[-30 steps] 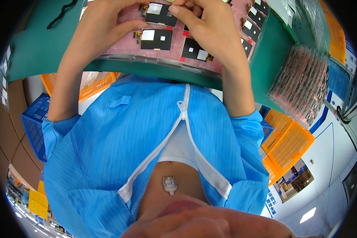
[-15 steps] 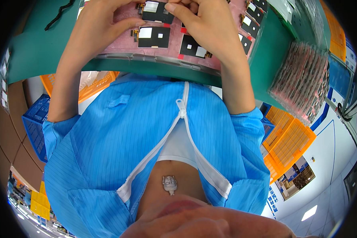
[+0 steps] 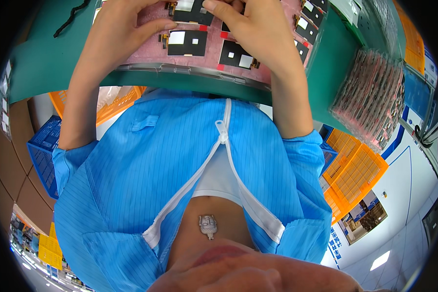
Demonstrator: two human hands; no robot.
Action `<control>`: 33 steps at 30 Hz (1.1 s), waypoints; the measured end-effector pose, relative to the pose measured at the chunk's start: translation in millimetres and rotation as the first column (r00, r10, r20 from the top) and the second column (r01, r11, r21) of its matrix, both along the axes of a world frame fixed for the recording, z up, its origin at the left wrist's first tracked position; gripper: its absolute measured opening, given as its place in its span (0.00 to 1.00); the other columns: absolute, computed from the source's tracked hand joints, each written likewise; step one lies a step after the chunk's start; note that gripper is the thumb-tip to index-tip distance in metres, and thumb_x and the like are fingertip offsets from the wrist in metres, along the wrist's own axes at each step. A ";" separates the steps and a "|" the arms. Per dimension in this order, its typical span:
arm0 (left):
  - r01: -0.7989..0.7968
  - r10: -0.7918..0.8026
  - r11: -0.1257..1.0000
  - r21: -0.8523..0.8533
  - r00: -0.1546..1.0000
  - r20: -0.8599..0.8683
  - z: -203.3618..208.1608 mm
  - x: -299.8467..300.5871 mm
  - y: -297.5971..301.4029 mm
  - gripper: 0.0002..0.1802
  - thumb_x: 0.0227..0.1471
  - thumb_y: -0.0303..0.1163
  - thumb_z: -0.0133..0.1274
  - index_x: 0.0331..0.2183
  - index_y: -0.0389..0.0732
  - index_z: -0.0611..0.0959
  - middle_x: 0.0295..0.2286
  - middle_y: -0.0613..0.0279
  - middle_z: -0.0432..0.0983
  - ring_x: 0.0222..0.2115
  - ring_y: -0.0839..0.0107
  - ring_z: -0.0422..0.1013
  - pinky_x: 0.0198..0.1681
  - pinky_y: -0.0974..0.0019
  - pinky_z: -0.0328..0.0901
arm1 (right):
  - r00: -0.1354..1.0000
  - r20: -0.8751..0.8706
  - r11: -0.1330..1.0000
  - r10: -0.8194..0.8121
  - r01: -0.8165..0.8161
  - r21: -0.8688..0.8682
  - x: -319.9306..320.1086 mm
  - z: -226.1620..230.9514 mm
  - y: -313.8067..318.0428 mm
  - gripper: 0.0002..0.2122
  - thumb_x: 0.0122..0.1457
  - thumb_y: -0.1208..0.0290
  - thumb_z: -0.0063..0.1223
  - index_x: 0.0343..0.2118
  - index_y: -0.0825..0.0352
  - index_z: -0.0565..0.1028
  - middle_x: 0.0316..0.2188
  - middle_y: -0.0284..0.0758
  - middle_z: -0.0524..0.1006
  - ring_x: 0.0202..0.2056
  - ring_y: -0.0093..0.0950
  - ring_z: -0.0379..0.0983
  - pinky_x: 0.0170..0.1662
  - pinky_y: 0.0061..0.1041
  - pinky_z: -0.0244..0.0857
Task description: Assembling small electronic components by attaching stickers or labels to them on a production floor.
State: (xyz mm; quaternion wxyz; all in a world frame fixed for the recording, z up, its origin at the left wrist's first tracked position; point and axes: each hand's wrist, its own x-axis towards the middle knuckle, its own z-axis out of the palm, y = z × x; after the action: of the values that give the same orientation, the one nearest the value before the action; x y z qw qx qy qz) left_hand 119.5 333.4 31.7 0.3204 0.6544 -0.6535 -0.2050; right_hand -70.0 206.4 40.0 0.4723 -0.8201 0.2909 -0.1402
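A thin black panel with a white patch and a small ribbon connector lies between my hands at the top edge. The thumb of my left hand rests by its lower left corner, with the fingers at its upper left, partly cut off. My right hand pinches its right end between thumb and curled fingers. Both hands are over a clear tray with pink lining. Just below sits another black panel with white squares. Under my right wrist lies a similar panel, and several more line the tray's right side.
A tall stack of clear trays stands on the green mat to the right. A black cord lies at the far left. Orange crates and a blue crate stand beside and below the table.
The view has shifted slightly, so tray and panels sit a little higher in the picture. Both hands keep their places at the top panel, whose white patch looks dimmer now.
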 end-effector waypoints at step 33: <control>-0.028 0.028 0.999 0.036 1.000 0.014 3.6 -3.5 -1.5 0.25 0.36 0.23 0.71 0.42 0.34 0.85 0.40 0.55 0.76 0.41 0.59 0.74 0.42 0.64 0.70 | 0.999 -0.030 0.995 0.033 -0.036 -0.092 1.1 -0.4 -4.1 0.05 0.58 0.77 0.59 0.31 0.72 0.75 0.23 0.43 0.78 0.25 0.36 0.76 0.31 0.32 0.67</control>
State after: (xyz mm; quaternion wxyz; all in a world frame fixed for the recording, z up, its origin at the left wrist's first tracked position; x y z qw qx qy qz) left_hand 116.1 331.9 35.3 0.3069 0.6706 -0.6425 -0.2081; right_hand -69.0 202.3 39.7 0.4320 -0.8479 0.2766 -0.1338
